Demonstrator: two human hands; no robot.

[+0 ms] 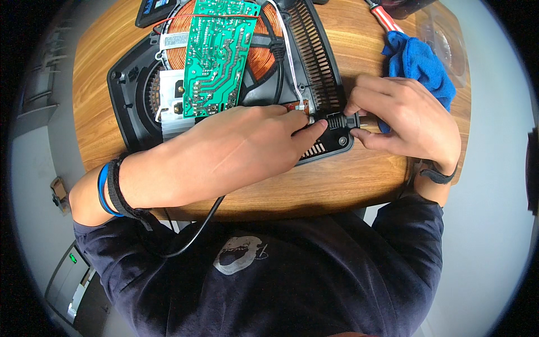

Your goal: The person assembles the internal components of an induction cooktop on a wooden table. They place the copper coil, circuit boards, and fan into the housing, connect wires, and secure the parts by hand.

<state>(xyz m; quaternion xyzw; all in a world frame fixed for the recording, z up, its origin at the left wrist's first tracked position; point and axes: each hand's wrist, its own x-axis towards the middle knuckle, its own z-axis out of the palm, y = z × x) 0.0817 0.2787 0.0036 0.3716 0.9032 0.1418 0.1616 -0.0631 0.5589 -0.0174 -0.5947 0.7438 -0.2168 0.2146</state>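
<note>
A round wooden table point(348, 180) filled the top half of the view, seen from above by the person seated at it. On it lay the largest item, an opened black plastic appliance housing point(126, 84) with slotted vents along its right side. It acted as a shallow tray holding the inner parts: a flat copper coil point(261, 56) wound in rings, a green circuit board point(216, 56) lying tilted across the coil with its solder side up, a white plastic block to the left of the board, and red and white wires point(286, 45) running down toward the lower right corner.

At that corner sat a small black cord grommet point(339, 121), ribbed, set against the edge of the housing. The left hand point(224, 151) reached across the housing, its fingertips pressed against the grommet's left end, fingers nearly closed. The right hand point(404, 118) pinched the grommet's right end between thumb and fingers, closed on it. A black power cord point(196, 230) ran from under the left hand down past the table edge.

Behind the right hand lay a crumpled blue cloth point(418, 64), and above it a screwdriver point(384, 17) with a red and white handle.
</note>
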